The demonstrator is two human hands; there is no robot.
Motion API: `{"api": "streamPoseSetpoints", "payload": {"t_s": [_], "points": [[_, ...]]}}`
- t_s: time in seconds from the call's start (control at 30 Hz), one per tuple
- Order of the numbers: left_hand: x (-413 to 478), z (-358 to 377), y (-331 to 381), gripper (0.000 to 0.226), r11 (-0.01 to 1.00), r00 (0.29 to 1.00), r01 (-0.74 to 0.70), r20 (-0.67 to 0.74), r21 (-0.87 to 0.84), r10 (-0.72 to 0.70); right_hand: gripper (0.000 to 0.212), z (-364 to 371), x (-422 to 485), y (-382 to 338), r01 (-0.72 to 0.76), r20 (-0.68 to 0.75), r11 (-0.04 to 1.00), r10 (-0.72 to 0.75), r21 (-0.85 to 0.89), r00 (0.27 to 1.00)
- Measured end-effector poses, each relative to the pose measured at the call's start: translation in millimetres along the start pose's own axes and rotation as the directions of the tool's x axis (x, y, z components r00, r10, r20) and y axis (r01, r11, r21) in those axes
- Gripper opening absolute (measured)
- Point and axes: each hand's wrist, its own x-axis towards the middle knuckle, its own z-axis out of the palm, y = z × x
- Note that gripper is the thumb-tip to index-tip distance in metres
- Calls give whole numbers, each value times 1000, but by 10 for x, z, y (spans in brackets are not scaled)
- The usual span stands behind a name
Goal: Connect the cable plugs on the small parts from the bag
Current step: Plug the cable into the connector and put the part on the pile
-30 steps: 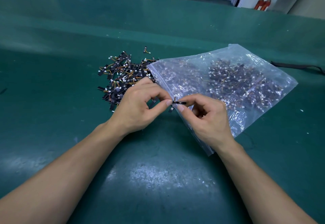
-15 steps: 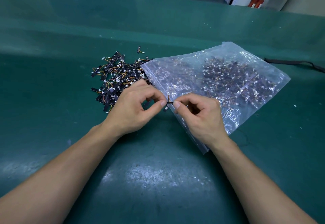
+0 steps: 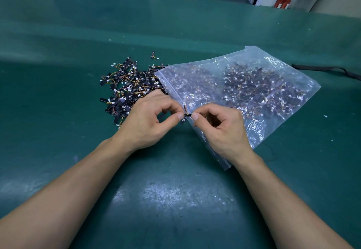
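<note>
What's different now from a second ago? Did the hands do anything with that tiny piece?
Little. The left hand and right hand drew closer together, so less of the small black part shows between them. Both kept pinching it; nothing was let go. The bag, the loose pile of parts and the green table stayed put.

A green table carries a clear bag, which lies flat with small black wired parts inside. A loose pile of such parts touches the bag's left edge. A stray part lies beyond the pile, left of the bag. A black strap lies right of the bag, apart from it.
</note>
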Motion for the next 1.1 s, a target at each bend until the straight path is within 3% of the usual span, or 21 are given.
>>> {"api": "streamPoseSetpoints", "payload": {"t_s": [0.1, 0.2, 0.3, 0.43, 0.57, 0.67, 0.8, 1.1], "points": [[-9, -2, -2, 2, 1000, 1000, -4, -12, -19, 4, 27, 5, 0, -15, -36, -6, 999, 37, 35, 999], [-1, -12, -3, 15, 1000, 998, -21, -51, 5, 21, 30, 8, 5, -18, -70, 6, 996, 70, 57, 998], [15, -21, -17, 14, 998, 996, -44, -82, 35, 47, 29, 6, 11, -15, -69, 31, 996, 67, 65, 997], [20, -23, -19, 11, 997, 993, -55, -99, 60, 60, 9, -14, 3, 14, -55, 16, 994, 53, 93, 998], [21, -36, -28, 10, 995, 994, -47, -95, 87, 55, 23, -12, -11, 48, 5, -9, 998, -5, 60, 1000], [26, -40, -20, 9, 993, 994, -67, -84, 96, 75, 12, -3, 6, 62, 87, -38, 995, -89, -45, 995], [17, -33, -19, 10, 993, 992, -84, -91, 86, 92, 4, -18, 23, 78, 160, -69, 985, -164, -60, 984], [28, -25, -20, 13, 989, 989, -104, -99, 104, 114, 13, -12, 9, 106, 148, -76, 986, -154, -73, 985]]}}
